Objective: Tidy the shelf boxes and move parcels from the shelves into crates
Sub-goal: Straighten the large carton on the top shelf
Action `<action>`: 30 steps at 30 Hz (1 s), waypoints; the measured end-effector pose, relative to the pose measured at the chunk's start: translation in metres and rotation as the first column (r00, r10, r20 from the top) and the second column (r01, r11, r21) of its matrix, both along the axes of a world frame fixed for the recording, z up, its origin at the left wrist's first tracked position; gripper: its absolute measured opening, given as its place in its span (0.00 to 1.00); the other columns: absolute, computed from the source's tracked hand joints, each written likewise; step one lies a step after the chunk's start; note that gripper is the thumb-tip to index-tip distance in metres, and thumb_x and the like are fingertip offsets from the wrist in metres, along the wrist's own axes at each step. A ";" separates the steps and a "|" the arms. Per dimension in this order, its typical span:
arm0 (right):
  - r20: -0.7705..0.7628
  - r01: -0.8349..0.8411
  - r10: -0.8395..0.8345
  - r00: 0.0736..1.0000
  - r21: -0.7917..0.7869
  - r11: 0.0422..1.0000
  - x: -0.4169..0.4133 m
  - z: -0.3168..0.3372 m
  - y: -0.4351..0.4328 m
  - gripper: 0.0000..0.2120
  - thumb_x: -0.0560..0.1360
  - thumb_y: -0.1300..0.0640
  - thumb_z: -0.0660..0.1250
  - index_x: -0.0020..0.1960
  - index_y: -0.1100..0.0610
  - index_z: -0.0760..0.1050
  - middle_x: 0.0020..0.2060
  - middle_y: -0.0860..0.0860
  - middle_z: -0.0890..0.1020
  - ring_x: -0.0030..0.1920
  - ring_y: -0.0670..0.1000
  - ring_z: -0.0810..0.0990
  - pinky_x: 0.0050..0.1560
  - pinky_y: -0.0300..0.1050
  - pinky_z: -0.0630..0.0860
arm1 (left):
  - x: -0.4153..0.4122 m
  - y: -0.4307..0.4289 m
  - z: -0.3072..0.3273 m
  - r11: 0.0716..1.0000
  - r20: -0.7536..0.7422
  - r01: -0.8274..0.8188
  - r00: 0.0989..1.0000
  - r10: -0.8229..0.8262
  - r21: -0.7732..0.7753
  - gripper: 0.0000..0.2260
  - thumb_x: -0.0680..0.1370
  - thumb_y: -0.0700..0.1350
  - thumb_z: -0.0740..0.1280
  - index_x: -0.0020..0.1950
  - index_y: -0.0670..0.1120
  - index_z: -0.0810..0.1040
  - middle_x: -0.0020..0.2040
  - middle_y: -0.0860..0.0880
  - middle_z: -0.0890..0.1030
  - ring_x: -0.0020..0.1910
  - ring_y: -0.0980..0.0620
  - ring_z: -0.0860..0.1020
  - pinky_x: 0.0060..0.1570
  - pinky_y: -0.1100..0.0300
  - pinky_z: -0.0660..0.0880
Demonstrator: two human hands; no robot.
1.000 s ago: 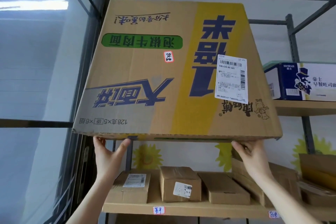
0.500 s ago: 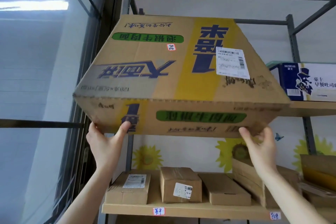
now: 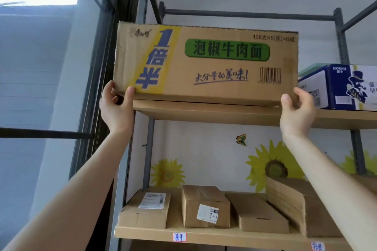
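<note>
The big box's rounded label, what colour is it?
Green with dark lettering, on the big box; the head view shows it.

We see the big carton (image 3: 206, 63) on the upper shelf (image 3: 234, 113), at its left end, w/ the printed box (image 3: 344, 87) just to its right on the same board. Left hand (image 3: 116, 104) is at the carton's bottom-left corner, right hand (image 3: 296, 108) at its bottom-right. On the lower shelf (image 3: 204, 235), left to right: labelled parcel (image 3: 146, 208), upright parcel (image 3: 205, 206), flat parcel (image 3: 257, 212), then a leaning stack (image 3: 289, 204).
</note>
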State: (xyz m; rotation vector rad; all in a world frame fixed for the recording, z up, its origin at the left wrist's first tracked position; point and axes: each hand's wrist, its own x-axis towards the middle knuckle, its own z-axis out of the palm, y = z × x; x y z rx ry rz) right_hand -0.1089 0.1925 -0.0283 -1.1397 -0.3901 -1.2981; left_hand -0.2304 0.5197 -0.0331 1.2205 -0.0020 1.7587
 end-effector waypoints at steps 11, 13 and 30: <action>-0.054 0.163 -0.171 0.984 -0.124 0.979 0.048 0.005 0.000 0.17 0.80 0.57 0.56 0.67 0.58 0.69 0.65 0.56 0.73 0.66 0.55 0.70 0.63 0.46 0.67 | 0.029 -0.003 0.011 0.997 0.063 0.020 0.998 -0.025 0.071 0.21 0.74 0.52 0.68 0.65 0.50 0.70 0.59 0.54 0.74 0.59 0.54 0.75 0.60 0.60 0.73; -0.051 0.129 -0.133 0.990 -0.078 0.989 0.054 0.006 -0.005 0.17 0.79 0.56 0.57 0.66 0.58 0.71 0.64 0.56 0.74 0.65 0.55 0.71 0.63 0.44 0.67 | 0.033 -0.005 0.011 0.997 0.098 0.030 0.995 -0.037 0.068 0.21 0.74 0.51 0.68 0.65 0.50 0.70 0.59 0.53 0.74 0.59 0.54 0.75 0.58 0.62 0.73; 0.058 0.040 -0.046 0.997 0.087 0.995 0.069 0.002 0.002 0.18 0.77 0.57 0.59 0.65 0.61 0.73 0.61 0.56 0.77 0.62 0.51 0.74 0.64 0.37 0.69 | 0.051 0.003 0.013 0.997 0.122 0.054 0.991 -0.060 0.049 0.22 0.75 0.49 0.68 0.66 0.47 0.69 0.58 0.53 0.73 0.55 0.60 0.74 0.44 0.76 0.72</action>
